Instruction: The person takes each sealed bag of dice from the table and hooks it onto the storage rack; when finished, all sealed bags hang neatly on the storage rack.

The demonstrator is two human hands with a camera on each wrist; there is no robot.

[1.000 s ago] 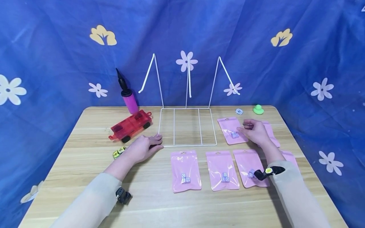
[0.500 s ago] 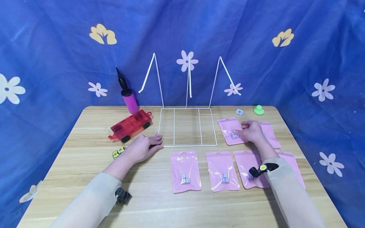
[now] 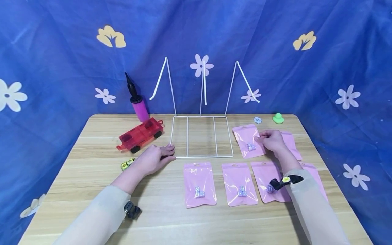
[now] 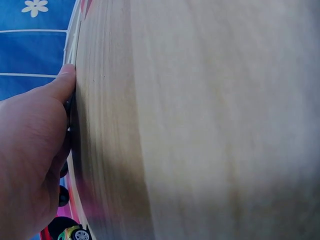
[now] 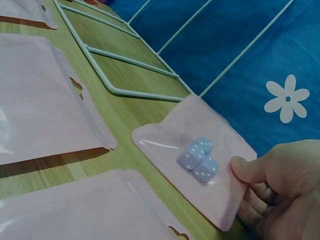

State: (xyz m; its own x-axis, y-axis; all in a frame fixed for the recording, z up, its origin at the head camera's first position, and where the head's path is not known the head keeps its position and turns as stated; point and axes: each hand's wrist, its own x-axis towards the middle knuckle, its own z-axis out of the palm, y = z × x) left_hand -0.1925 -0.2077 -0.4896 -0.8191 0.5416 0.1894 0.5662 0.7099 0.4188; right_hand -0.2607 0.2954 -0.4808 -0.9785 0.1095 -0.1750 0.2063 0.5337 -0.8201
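My right hand (image 3: 273, 141) pinches the right edge of a pink zip bag (image 3: 243, 134) between thumb and fingers. That bag holds a few pale purple dice (image 5: 199, 156) under a clear front, and its right edge is raised in the right wrist view. At the front left corner of a white wire display rack (image 3: 202, 156) with three upright hooks, my left hand (image 3: 152, 159) grips the wire. Its thumb lies along the front rod in the left wrist view; the other fingers are partly hidden. All hooks hang bare.
More pink bags lie in front, among them one bag (image 3: 200, 177), another bag (image 3: 234, 175) and one under the right forearm. Left stand a red toy car base (image 3: 139, 136), a small yellow toy car (image 3: 127, 164) and a pump (image 3: 140, 109). A green duck (image 3: 278, 118) and a chip (image 3: 257, 120) lie back right.
My right hand has taken hold of the upper right bag's edge, and the bag has turned and lifted slightly on that side. The left hand and rack have stayed put.
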